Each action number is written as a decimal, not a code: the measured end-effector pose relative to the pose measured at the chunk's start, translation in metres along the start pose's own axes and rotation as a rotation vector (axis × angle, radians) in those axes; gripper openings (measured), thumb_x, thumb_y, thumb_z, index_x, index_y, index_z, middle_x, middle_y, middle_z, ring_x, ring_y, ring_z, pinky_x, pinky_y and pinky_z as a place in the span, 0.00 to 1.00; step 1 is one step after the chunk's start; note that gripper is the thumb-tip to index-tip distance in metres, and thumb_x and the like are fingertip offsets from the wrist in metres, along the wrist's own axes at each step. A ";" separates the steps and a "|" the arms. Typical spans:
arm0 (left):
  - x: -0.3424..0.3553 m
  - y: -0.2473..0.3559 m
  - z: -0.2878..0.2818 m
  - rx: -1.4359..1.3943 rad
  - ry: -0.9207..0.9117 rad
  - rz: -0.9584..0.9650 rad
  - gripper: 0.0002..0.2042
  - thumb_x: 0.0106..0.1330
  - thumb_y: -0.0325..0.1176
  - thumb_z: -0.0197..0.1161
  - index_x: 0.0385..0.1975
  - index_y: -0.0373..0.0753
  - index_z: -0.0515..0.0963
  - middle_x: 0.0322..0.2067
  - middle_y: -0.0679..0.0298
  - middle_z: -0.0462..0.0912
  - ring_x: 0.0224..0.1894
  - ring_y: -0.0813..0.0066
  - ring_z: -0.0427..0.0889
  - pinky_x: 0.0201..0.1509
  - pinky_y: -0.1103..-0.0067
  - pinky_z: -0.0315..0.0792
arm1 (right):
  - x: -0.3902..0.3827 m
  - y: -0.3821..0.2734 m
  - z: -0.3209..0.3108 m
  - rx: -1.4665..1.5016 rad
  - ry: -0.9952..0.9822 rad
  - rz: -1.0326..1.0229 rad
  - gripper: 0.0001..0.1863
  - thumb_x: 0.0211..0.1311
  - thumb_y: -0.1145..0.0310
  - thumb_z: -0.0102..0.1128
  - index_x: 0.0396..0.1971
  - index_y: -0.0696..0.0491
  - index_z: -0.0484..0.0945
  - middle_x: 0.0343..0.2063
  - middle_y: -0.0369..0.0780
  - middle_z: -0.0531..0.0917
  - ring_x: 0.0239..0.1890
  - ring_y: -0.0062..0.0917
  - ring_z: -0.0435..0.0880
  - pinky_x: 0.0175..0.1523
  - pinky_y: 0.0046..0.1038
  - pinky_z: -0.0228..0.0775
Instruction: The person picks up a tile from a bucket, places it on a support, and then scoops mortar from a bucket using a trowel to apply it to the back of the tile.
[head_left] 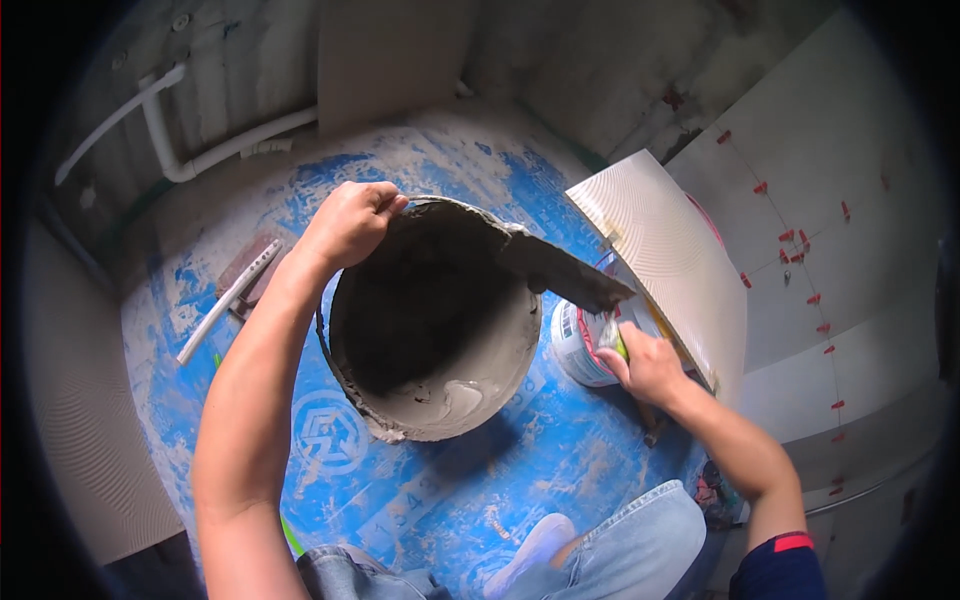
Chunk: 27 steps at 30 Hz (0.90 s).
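- Left hand (352, 222): set at the far left part of the rim of a large round bucket (512, 352); the fingers are bent together, pinching this edge.
- Right hand (652, 368): beside the bucket on its right; the fingers are wrapped around the green handle of a trowel (565, 270).
- Trowel: its long blade, coated in grey, points up and to the left from the right hand and crosses the bucket's right rim; whether metal and rim touch cannot be told.
- Bucket: centre of the view, on a blue floor covering (430, 505), its mouth facing the camera; the rim is crusted, and the upper left interior lies in deep shadow.
- Grey paste (460, 402): smeared over the lower inner wall of the bucket, with a glossy ridge.
- White pail (572, 345): just right of the bucket, partly hidden by the right hand.
- Tile (660, 225): slanted above the white pail, its face marked with curved combed lines.
- Tiled surface (775, 350): far right, with red clips (814, 299) along the joints.
- White strip (230, 300): left of the left forearm.
- White pipe (245, 143): upper left, along the wall.
- Jeans (640, 540): lower edge, beside a pale sock (540, 550).
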<state>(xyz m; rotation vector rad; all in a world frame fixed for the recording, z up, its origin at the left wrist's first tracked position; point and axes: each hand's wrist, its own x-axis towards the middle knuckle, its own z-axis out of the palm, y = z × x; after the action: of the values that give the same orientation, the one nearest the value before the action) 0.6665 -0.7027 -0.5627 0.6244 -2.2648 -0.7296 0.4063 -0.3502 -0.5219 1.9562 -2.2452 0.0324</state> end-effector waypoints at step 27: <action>0.000 0.060 0.040 0.155 -0.048 -0.094 0.15 0.68 0.43 0.55 0.34 0.36 0.81 0.30 0.48 0.82 0.37 0.48 0.81 0.41 0.63 0.74 | 0.040 -0.064 -0.017 0.311 -0.771 0.277 0.31 0.71 0.46 0.42 0.39 0.66 0.75 0.32 0.60 0.81 0.43 0.54 0.79 0.50 0.45 0.70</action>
<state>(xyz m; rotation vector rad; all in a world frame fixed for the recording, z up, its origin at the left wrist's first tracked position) 0.6244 -0.6465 -0.5486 0.7989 -2.3651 -0.6234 0.4661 -0.3960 -0.5055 2.0103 -3.1536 -0.4372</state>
